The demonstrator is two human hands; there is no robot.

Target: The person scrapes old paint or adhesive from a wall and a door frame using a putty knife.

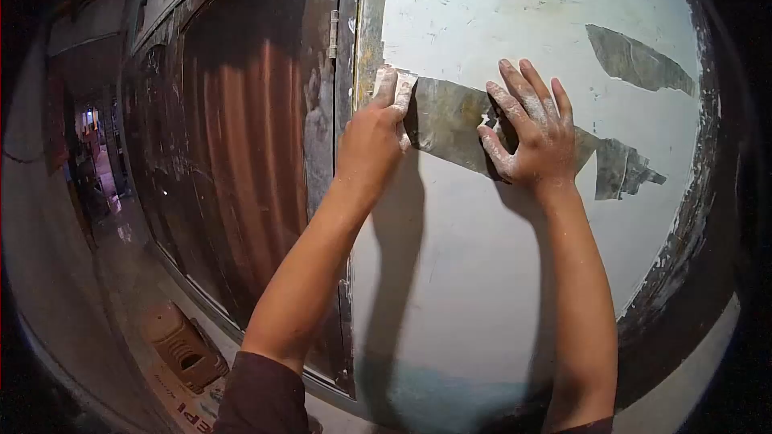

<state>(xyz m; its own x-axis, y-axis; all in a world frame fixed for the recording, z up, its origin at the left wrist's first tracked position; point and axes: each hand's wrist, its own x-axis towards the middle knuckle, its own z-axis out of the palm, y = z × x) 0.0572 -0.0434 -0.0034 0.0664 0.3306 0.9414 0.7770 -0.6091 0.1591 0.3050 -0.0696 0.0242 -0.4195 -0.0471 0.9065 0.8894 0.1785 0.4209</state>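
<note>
My left hand (374, 138) presses a small folded, pale piece (409, 83) like sandpaper, dusted white, against the wall panel's left edge near the door frame. Its fingers are closed on that piece. Flat on the panel, my right hand (539, 141) has its fingers spread and holds nothing I can see; white powder coats its fingers. Between the hands runs a bare grey-brown strip (446, 116), where the white coat of the panel (474, 265) is absent. The piece's underside is hidden.
Left of the panel stands a dark wooden door (322, 153) with a metal hinge (333, 34) and reddish-brown curtain-like folds (249, 145). More grey patches (639, 60) mark the panel at right. A brown plastic object (181, 345) sits low at left, by a passage.
</note>
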